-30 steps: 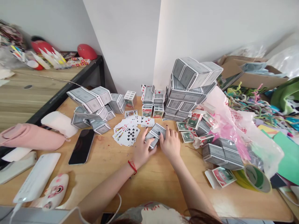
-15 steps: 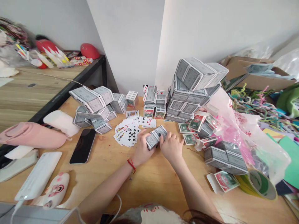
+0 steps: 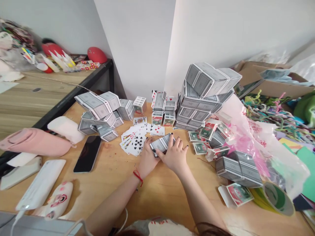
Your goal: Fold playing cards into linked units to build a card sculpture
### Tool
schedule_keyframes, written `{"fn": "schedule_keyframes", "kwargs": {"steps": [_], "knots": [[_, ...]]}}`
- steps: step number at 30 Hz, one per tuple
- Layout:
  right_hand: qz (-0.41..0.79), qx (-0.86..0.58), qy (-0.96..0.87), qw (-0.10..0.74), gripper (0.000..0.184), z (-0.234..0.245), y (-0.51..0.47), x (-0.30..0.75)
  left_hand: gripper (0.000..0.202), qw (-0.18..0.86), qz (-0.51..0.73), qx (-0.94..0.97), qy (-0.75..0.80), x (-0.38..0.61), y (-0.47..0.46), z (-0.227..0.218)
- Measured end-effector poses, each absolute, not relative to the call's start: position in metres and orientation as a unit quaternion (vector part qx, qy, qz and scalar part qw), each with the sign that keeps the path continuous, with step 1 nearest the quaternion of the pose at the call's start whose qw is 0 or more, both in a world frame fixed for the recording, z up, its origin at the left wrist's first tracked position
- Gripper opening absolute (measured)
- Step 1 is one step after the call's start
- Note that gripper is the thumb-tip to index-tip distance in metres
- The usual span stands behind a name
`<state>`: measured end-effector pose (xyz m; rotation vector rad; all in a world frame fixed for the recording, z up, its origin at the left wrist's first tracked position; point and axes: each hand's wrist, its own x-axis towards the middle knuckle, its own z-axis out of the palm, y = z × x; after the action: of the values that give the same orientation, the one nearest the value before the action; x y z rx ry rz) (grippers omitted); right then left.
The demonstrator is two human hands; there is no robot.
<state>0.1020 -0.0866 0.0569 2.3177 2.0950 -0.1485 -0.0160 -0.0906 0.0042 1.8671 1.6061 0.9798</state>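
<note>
Between my hands is a small block of folded playing cards [image 3: 160,143], grey patterned backs outward, tilted just above the table. My left hand [image 3: 147,159] grips its left end, a red string round the wrist. My right hand [image 3: 175,156] lies over its right part, thumb across the near side and fingers on the far edge. Loose playing cards [image 3: 135,140] are fanned face up beyond my left hand. Larger blocks of folded cards are stacked at the left [image 3: 97,113] and in a tall tower [image 3: 197,108] at the right.
Card boxes [image 3: 201,147] lie right of my hands, near a low card block [image 3: 238,168] and a yellow tape roll [image 3: 273,200]. A phone [image 3: 88,154], power bank [image 3: 40,183] and pink pouch [image 3: 34,142] are at the left. Plastic bags [image 3: 268,144] cover the right side.
My right hand has shifted left over the card block, its thumb now reaching across toward my left hand. The block has turned slightly and moved a little left.
</note>
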Motion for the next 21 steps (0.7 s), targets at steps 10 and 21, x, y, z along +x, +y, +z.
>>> {"fn": "schedule_keyframes", "kwargs": {"steps": [10,21], "knots": [[-0.072,0.740,0.664,0.074,0.093,0.065,-0.082,0.094,0.071,0.100,0.299,0.738,0.597,-0.021,-0.093,-0.008],[-0.119,0.738,0.661,0.064,0.075,0.069,-0.063,0.087,0.074,0.108,0.285,0.773,0.556,-0.024,-0.092,-0.003]]}}
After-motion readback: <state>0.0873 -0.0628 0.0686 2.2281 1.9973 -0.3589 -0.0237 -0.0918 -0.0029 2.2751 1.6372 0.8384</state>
